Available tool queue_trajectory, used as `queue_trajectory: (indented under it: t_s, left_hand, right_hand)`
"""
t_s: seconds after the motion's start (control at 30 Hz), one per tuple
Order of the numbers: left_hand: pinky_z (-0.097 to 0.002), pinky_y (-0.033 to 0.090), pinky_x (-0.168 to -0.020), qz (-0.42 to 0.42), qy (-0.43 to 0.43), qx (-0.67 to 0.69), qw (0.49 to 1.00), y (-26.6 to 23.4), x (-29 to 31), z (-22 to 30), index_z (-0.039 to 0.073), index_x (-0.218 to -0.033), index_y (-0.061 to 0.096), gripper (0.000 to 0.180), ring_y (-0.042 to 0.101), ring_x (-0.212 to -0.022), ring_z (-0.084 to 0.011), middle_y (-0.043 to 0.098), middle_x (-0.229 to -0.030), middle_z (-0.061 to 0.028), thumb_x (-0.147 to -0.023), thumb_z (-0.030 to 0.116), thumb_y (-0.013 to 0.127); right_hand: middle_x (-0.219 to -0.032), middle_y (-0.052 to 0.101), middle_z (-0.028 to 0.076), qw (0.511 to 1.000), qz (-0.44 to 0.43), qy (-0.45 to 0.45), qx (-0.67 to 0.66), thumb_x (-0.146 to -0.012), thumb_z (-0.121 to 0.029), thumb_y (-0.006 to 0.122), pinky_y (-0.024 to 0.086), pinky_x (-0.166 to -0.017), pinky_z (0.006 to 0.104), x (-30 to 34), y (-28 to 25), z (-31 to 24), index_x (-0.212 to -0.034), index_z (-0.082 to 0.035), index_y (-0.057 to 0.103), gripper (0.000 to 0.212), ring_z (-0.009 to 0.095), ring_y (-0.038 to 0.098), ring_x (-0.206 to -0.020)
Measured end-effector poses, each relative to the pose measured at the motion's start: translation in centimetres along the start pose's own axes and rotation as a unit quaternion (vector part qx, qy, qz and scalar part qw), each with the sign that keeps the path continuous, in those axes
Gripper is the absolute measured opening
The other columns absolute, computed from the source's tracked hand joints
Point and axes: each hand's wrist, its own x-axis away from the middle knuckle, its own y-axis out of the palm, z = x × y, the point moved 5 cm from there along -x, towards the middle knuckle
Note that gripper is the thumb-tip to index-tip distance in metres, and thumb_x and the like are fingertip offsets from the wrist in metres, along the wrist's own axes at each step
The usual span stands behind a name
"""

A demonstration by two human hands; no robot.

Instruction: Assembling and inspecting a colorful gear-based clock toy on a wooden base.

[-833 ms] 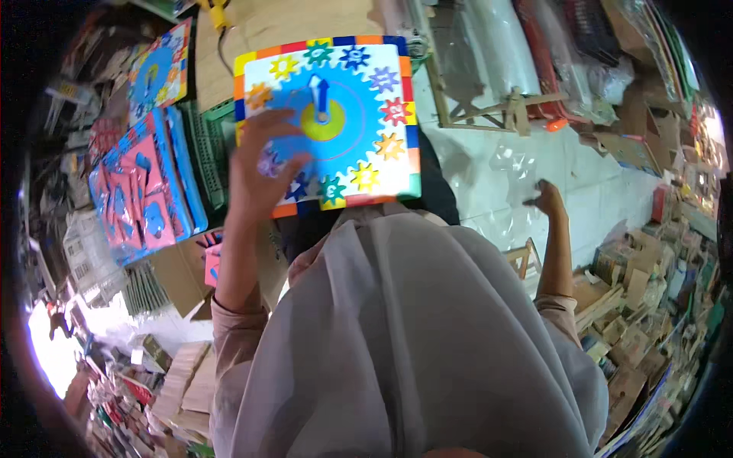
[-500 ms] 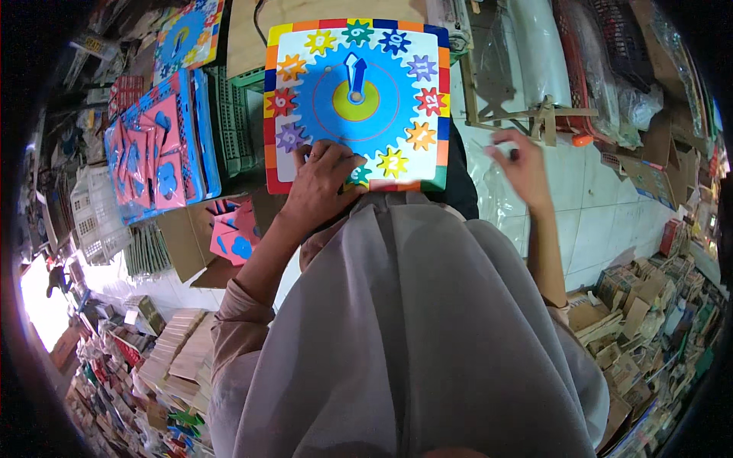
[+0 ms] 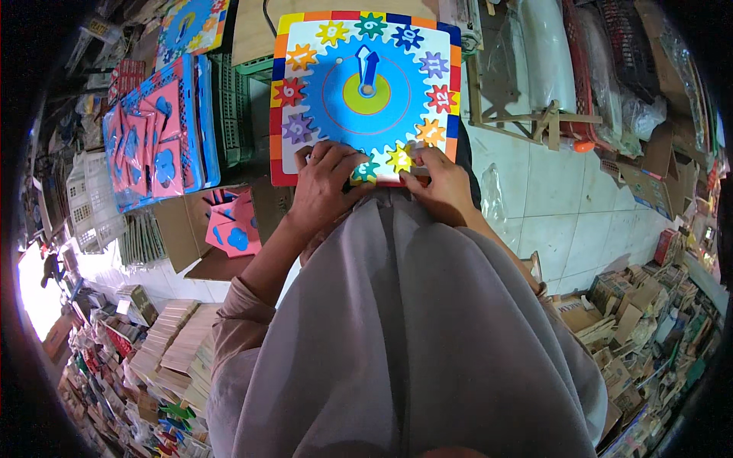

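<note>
A square toy clock board (image 3: 328, 114) lies tilted before me, with a checkered coloured border. Gear-shaped number pieces ring its blue toothed disc (image 3: 336, 88); two hands, one white and one blue, point up from the yellow-green centre. At the near edge, my left hand (image 3: 327, 179) grips the board with bent fingers, beside a green gear piece (image 3: 365, 168). My right hand (image 3: 441, 187) is closed at the same edge, its fingertips at a yellow gear piece (image 3: 398, 158). Its thumb lies near the border. The board's underside is hidden.
Left of the board, a blue crate (image 3: 200, 122) carries bagged pink pieces (image 3: 145, 153). Below it stands an open cardboard box (image 3: 179, 229) with more pink pieces. Another clock board (image 3: 183, 34) lies at far left. Plastic rolls (image 3: 546, 61) and a wooden frame (image 3: 550, 122) are at right.
My right hand has come in from the right, above the floor, and now touches the board's near edge. The board has shifted slightly right and up in view; my left hand stays on it.
</note>
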Motion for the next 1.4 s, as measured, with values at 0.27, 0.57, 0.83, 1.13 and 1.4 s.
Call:
queue_trajectory:
  t_s: [0.27, 0.57, 0.83, 1.13, 1.4]
  left_hand:
    - [-0.0414, 0.032, -0.082, 0.036, -0.030, 0.004, 0.999, 0.4, 0.2, -0.4, 0.014, -0.096, 0.064, 0.034, 0.052, -0.098, -0.0224, 0.061, -0.101, -0.0019, -0.067, 0.027, 0.075]
    - [-0.0406, 0.033, -0.082, 0.059, -0.028, 0.002, 0.998, 0.4, 0.5, -0.1, 0.016, -0.097, 0.064, 0.034, 0.052, -0.098, -0.0223, 0.061, -0.100, -0.0007, -0.066, 0.023, 0.076]
    - [-0.0407, 0.034, -0.081, 0.048, -0.006, 0.014, 0.999, 0.4, 0.3, -0.2, 0.016, -0.101, 0.062, 0.041, 0.053, -0.095, -0.0234, 0.061, -0.099, -0.0009, -0.065, 0.023, 0.079]
    - [-0.0402, 0.034, -0.081, 0.049, -0.018, 0.008, 0.999, 0.5, 0.4, -0.4, 0.016, -0.102, 0.062, 0.045, 0.053, -0.094, -0.0234, 0.062, -0.099, -0.0007, -0.061, 0.024, 0.081]
    - [-0.0407, 0.035, -0.079, 0.062, -0.011, 0.018, 0.998, 0.6, 0.2, -0.5, 0.017, -0.102, 0.062, 0.044, 0.054, -0.095, -0.0236, 0.061, -0.100, -0.0009, -0.063, 0.024, 0.080]
  right_hand:
    - [-0.099, 0.063, 0.012, 0.997, 0.020, 0.011, -0.069, -0.077, -0.020, 0.069, 0.052, -0.068, 0.0376, -0.1, 0.2, 0.3, -0.103, -0.006, 0.057, 0.032, 0.029, 0.065, -0.080]
    - [-0.098, 0.062, 0.011, 0.994, 0.050, -0.069, -0.066, -0.077, -0.018, 0.069, 0.053, -0.065, 0.0345, 0.2, 0.3, -0.2, -0.097, -0.006, 0.058, 0.026, 0.027, 0.065, -0.076]
    - [-0.086, 0.062, 0.012, 0.992, 0.089, -0.046, -0.082, -0.071, -0.011, 0.077, 0.052, -0.061, 0.0294, 0.2, -0.3, -0.1, -0.089, -0.004, 0.055, 0.030, 0.022, 0.065, -0.071]
    - [-0.078, 0.060, 0.005, 0.983, 0.098, -0.021, -0.157, -0.072, -0.005, 0.077, 0.045, -0.055, 0.0240, 0.1, -0.1, 0.1, -0.088, -0.004, 0.056, 0.027, 0.010, 0.055, -0.062]
    - [-0.068, 0.052, -0.004, 0.876, 0.083, 0.142, -0.454, -0.075, -0.004, 0.073, 0.029, -0.047, 0.0175, 0.3, -1.1, 3.4, -0.085, -0.004, 0.057, 0.019, 0.000, 0.037, -0.054]
